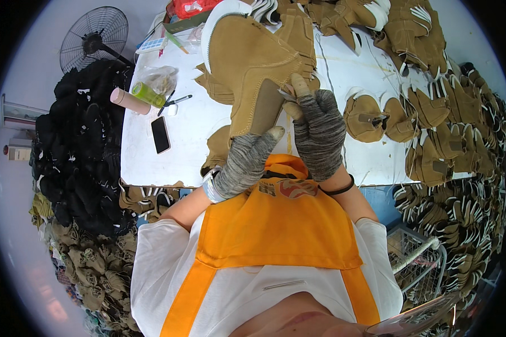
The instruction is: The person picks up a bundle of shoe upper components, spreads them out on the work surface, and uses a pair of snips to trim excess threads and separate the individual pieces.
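A tan suede boot upper [258, 53] with a white lining edge and a darker brown patch is held up over the table in front of me. My left hand [244, 163], in a grey knitted glove with bare fingertips, grips its lower edge beside the patch. My right hand [320, 123], gloved alike, is closed at the upper's right edge, thumb and forefinger together. A small thin piece shows at those fingertips; I cannot make out what it is. More tan uppers [216, 90] lie partly hidden behind and under the held one.
Rows of tan uppers [430, 106] cover the white table's [197, 143] right side. On its left are a phone [160, 135], a pink bottle [129, 101], a green bottle [148, 94] and a black pen [178, 100]. Black pieces [76, 146] are heaped left, below a fan [94, 42].
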